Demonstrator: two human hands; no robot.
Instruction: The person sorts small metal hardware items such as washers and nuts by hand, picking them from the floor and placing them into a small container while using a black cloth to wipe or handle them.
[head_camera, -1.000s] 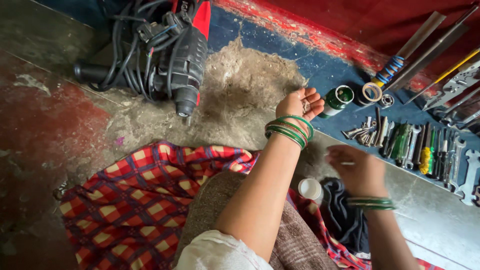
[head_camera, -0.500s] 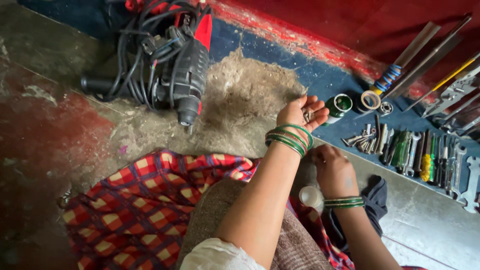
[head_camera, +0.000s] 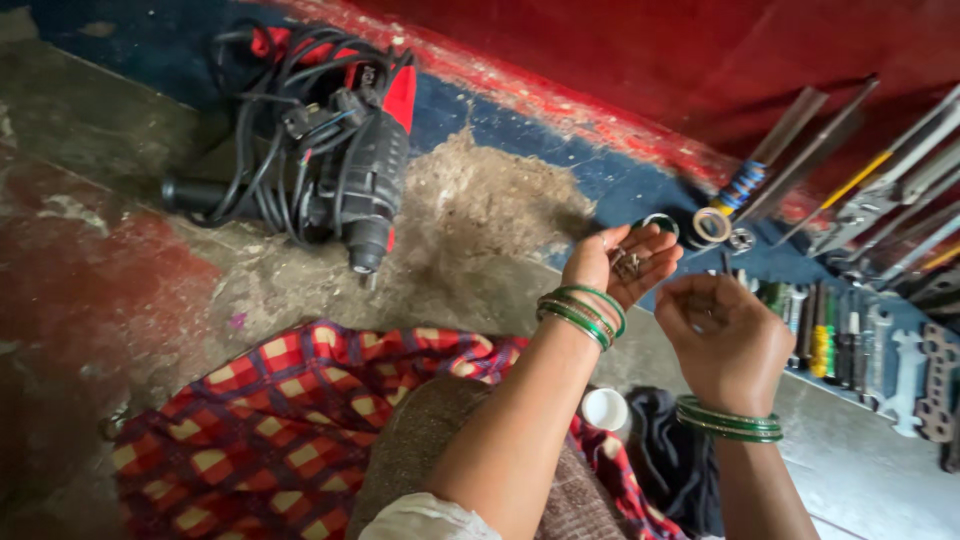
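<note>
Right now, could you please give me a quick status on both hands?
Left hand open, palm up, cupping small metal screws. Right hand raised beside it, grip loosely curled; contents unclear. Nothing between them.

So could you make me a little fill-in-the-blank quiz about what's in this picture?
1. The left hand is cupped palm up, holding small metal ____.
2. The bangles on both wrists are ____ in colour.
3. The power drill on the floor is wrapped in its black ____.
4. The white cap lies beside a ____ checked cloth.

Missing words: screws; green; cord; red
</note>
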